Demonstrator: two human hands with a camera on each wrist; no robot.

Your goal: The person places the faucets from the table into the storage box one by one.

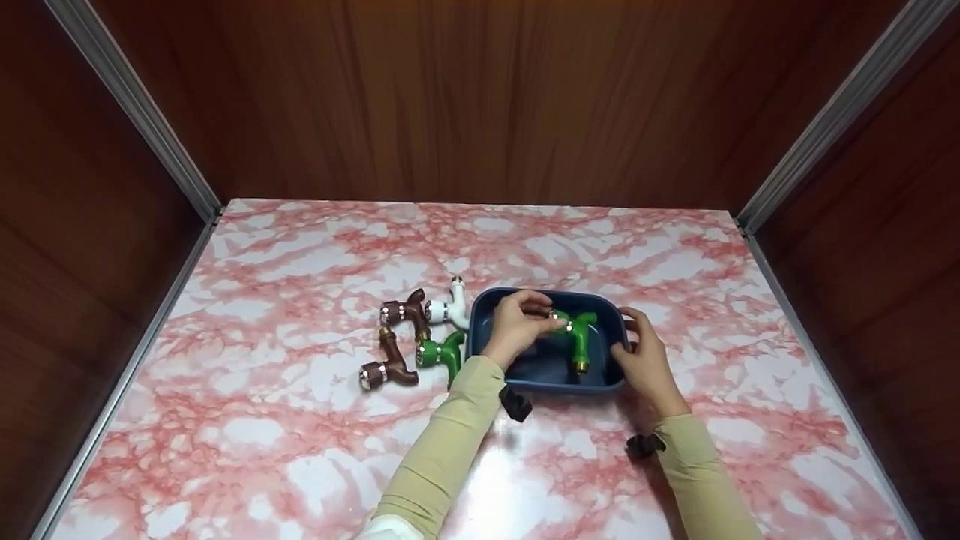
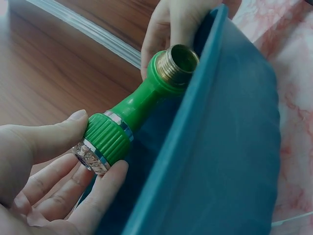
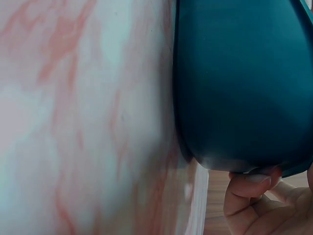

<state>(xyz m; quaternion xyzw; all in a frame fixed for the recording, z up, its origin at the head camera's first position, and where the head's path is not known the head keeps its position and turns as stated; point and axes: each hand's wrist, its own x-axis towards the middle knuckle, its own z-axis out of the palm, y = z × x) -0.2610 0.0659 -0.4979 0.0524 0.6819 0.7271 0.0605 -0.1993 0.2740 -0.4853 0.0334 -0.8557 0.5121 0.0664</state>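
Note:
A green water tap (image 1: 581,337) with a threaded brass end is over the blue plastic basin (image 1: 547,388). My left hand (image 1: 516,328) pinches it by its ribbed knob, thumb on one side and fingers on the other. The left wrist view shows the tap (image 2: 139,105) tilted beside the basin wall (image 2: 220,132), its threaded end near the rim. My right hand (image 1: 649,364) grips the basin's right rim. In the right wrist view, fingers (image 3: 247,193) lie against the end of the basin (image 3: 239,88).
Left of the basin lie a white tap (image 1: 456,307), another green tap (image 1: 448,352) and two brown taps (image 1: 414,311), close together on the red-and-white marbled table (image 1: 262,450). Wood-grain panels (image 1: 465,105) stand behind and at both sides.

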